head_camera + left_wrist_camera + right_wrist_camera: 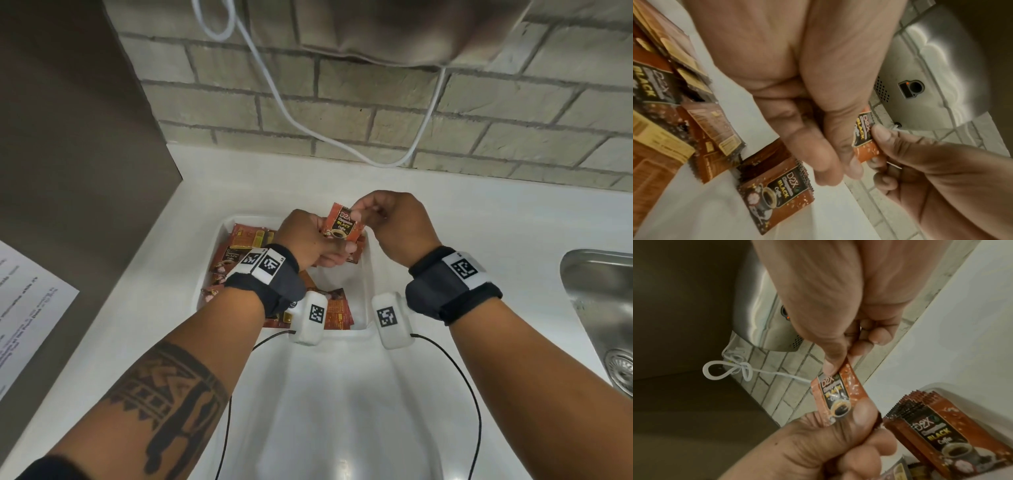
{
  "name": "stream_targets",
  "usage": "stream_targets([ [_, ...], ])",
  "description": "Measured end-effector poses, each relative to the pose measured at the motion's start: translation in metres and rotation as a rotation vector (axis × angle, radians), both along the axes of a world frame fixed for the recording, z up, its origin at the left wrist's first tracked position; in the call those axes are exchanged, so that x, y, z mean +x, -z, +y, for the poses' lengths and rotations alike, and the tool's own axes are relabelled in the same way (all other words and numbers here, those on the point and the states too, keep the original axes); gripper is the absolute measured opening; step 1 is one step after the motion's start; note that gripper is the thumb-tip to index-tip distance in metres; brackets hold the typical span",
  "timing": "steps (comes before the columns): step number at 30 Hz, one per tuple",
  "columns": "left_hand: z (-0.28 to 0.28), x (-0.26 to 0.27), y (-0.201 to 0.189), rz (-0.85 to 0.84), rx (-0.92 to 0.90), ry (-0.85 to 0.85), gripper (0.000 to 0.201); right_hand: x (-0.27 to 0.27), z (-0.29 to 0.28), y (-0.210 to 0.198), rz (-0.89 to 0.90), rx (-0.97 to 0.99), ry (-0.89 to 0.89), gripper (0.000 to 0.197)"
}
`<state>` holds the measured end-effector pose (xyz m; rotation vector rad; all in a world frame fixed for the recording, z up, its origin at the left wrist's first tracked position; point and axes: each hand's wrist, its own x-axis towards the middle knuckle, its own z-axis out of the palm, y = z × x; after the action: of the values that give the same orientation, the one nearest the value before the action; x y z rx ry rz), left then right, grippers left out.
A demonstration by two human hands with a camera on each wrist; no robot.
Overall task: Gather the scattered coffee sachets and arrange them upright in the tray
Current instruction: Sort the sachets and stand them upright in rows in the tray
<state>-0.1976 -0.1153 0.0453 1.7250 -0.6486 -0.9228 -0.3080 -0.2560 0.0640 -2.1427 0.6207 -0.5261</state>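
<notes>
Red sachet [343, 222] pinched by both left hand [305, 240] and right hand [390, 222], above tray [368, 274]. Most sachets lying flat at 9 o'clock; standing up left.

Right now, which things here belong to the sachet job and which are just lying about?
Job:
held sachet, pinched by left hand and right hand
loose sachets
white tray

Lying about:
sink
white cable
printed paper

The head view is bright and even, with glare on the white surface [445, 219] and bent edges. Both wrist views are dimmer, warm-tinted and blurred close up.
</notes>
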Motion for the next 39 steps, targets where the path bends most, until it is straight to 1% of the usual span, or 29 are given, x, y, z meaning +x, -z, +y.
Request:
stream_targets([
  [2,0.002,0.000,0.003,-0.070,0.072,0.003,0.034,-0.001,0.002,-0.001,0.006,-0.045,-0.004,0.012],
  [3,0.003,0.001,0.004,-0.142,0.151,0.024,0.038,-0.002,0.002,-0.001,0.016,-0.080,-0.004,0.011],
  [6,0.004,0.005,0.012,-0.443,0.459,0.189,0.050,-0.003,-0.003,0.005,0.133,-0.202,-0.026,0.013],
  [7,0.003,0.006,0.014,-0.496,0.520,0.249,0.049,-0.003,-0.004,0.007,0.199,-0.235,-0.036,0.014],
  [8,0.000,0.005,0.016,-0.516,0.566,0.305,0.046,-0.003,-0.006,0.010,0.264,-0.262,-0.044,0.016],
  [10,-0.005,0.001,0.017,-0.522,0.635,0.419,0.043,-0.001,-0.008,0.018,0.359,-0.291,-0.053,0.022],
  [13,-0.013,-0.012,0.010,-0.533,0.632,0.555,0.041,0.001,-0.007,0.026,0.417,-0.255,-0.048,0.022],
  [17,-0.023,-0.018,0.013,-0.517,0.648,0.605,0.046,0.003,-0.008,0.034,0.391,-0.200,-0.033,0.014],
  [19,-0.026,-0.016,0.016,-0.499,0.658,0.602,0.049,0.005,-0.009,0.037,0.389,-0.204,-0.028,0.013],
  [21,-0.029,-0.012,0.019,-0.477,0.655,0.590,0.049,0.007,-0.010,0.038,0.402,-0.212,-0.038,0.017],
  [23,-0.033,-0.009,0.022,-0.449,0.639,0.534,0.046,0.007,-0.011,0.038,0.404,-0.214,-0.049,0.025],
  [24,-0.035,-0.008,0.024,-0.445,0.631,0.501,0.043,0.008,-0.012,0.038,0.404,-0.213,-0.049,0.026],
  [26,-0.039,-0.005,0.027,-0.438,0.639,0.491,0.038,0.009,-0.014,0.038,0.412,-0.213,-0.042,0.021],
  [28,-0.042,-0.002,0.030,-0.391,0.666,0.499,0.037,0.010,-0.016,0.039,0.420,-0.220,-0.043,0.012],
  [30,-0.045,0.000,0.034,-0.351,0.655,0.456,0.036,0.011,-0.017,0.039,0.425,-0.236,-0.053,0.009],
  [32,-0.047,0.001,0.037,-0.350,0.657,0.427,0.034,0.011,-0.018,0.038,0.419,-0.225,-0.052,0.009],
  [35,-0.048,0.001,0.036,-0.360,0.663,0.432,0.031,0.014,-0.019,0.039,0.425,-0.212,-0.049,0.012],
  [39,-0.049,0.003,0.037,-0.382,0.686,0.455,0.035,0.015,-0.019,0.040,0.420,-0.194,-0.050,0.012],
])
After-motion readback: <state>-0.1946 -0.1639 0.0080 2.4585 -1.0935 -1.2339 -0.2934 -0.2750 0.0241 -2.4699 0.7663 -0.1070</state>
